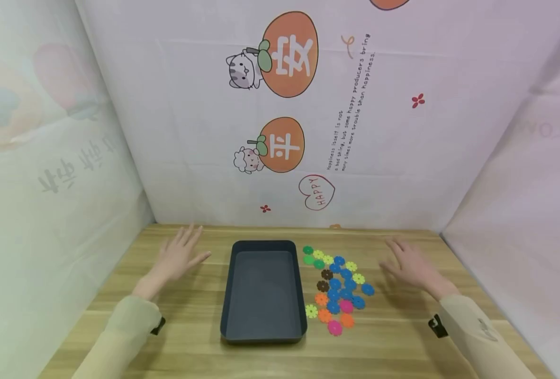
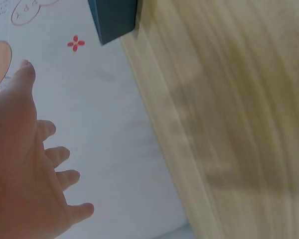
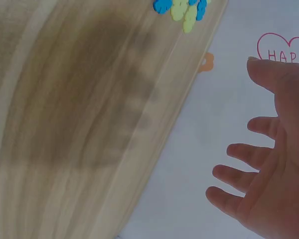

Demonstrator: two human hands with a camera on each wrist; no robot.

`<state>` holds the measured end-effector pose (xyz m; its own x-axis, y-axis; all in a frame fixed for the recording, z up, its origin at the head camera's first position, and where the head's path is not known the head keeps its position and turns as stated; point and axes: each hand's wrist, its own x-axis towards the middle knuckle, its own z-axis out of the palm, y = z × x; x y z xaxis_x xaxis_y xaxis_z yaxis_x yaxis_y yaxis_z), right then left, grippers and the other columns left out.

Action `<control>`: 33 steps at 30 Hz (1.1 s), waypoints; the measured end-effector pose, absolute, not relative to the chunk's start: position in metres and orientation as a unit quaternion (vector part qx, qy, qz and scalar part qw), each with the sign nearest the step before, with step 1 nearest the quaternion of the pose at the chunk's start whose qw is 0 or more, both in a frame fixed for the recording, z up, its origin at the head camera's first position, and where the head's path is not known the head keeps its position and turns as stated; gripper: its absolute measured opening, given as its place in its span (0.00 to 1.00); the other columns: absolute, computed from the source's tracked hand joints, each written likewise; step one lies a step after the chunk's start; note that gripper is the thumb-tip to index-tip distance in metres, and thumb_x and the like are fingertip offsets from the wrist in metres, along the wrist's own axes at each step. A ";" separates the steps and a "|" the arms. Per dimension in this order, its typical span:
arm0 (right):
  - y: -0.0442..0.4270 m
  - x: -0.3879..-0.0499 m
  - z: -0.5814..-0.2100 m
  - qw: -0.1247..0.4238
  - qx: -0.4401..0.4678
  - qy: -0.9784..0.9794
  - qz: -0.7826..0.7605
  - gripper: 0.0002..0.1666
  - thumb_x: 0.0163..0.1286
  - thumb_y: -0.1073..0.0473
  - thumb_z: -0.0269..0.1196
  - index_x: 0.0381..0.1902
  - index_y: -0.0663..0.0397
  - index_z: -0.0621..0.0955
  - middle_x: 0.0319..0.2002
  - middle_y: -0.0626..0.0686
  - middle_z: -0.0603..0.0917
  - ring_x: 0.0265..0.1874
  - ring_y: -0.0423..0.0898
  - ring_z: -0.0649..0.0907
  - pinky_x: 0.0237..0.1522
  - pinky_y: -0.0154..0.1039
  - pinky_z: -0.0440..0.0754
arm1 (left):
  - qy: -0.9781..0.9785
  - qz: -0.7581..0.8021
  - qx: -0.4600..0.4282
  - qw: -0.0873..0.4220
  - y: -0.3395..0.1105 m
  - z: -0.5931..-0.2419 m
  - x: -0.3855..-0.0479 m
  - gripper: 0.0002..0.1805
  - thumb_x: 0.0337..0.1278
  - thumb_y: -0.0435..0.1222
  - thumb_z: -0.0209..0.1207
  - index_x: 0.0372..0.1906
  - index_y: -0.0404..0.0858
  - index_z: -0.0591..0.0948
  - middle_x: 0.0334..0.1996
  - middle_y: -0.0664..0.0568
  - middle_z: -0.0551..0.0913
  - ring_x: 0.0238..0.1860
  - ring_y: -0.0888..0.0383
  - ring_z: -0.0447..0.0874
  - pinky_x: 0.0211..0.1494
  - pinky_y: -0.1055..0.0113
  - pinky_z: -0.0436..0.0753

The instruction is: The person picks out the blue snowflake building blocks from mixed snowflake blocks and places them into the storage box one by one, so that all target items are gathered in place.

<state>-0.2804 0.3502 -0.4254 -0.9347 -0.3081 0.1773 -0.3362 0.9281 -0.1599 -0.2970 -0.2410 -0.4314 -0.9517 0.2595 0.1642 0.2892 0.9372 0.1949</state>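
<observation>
A dark rectangular tray lies on the wooden table, its corner also showing in the left wrist view. Right of it are several flat flower-shaped pieces in blue, yellow, green, brown, orange and pink. The left hand hovers left of the tray, fingers spread, holding nothing; its palm fills the left wrist view's edge. To the right of the pieces, the right hand is held above the table with fingers apart and empty, as the right wrist view also shows.
The wooden table ends at a printed white cloth wall behind, with cloth walls at left and right. Both forearms have beige sleeves and dark straps beneath them.
</observation>
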 end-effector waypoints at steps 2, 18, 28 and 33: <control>0.349 -0.278 -0.427 0.072 0.175 -0.976 0.110 0.43 0.72 0.47 0.61 0.72 0.70 0.62 0.68 0.77 0.64 0.65 0.77 0.67 0.64 0.74 0.66 | -0.980 -0.114 -0.148 0.072 -0.237 -0.434 -0.295 0.45 0.71 0.58 0.49 0.79 0.37 0.50 0.80 0.36 0.45 0.78 0.31 0.43 0.72 0.24 0.47; 0.337 -0.260 -0.448 0.024 0.219 -0.959 0.181 0.31 0.66 0.54 0.68 0.59 0.70 0.76 0.55 0.71 0.78 0.51 0.67 0.81 0.52 0.62 0.82 | -0.966 -0.117 -0.215 0.083 -0.206 -0.454 -0.278 0.46 0.67 0.57 0.55 0.78 0.35 0.54 0.78 0.37 0.52 0.78 0.34 0.51 0.75 0.30 0.55; 0.332 -0.260 -0.459 -0.004 0.237 -0.954 0.182 0.23 0.61 0.56 0.71 0.48 0.67 0.81 0.39 0.56 0.84 0.37 0.49 0.82 0.37 0.38 0.83 | -0.963 -0.119 -0.232 0.067 -0.195 -0.467 -0.275 0.47 0.65 0.59 0.56 0.78 0.35 0.56 0.78 0.38 0.54 0.77 0.35 0.54 0.75 0.31 0.56; 0.330 -0.262 -0.461 -0.005 0.247 -0.951 0.187 0.18 0.61 0.56 0.71 0.43 0.63 0.83 0.36 0.52 0.85 0.34 0.44 0.82 0.35 0.33 0.81 | -0.963 -0.112 -0.238 0.059 -0.190 -0.469 -0.271 0.46 0.65 0.58 0.56 0.78 0.36 0.56 0.78 0.39 0.55 0.78 0.36 0.54 0.75 0.31 0.57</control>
<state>-0.2622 0.3300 -0.4609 -0.8778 -0.4718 0.0831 -0.4682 0.8079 -0.3579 -0.2711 -0.1904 -0.4687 -0.8794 0.4455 0.1678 0.4721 0.8612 0.1884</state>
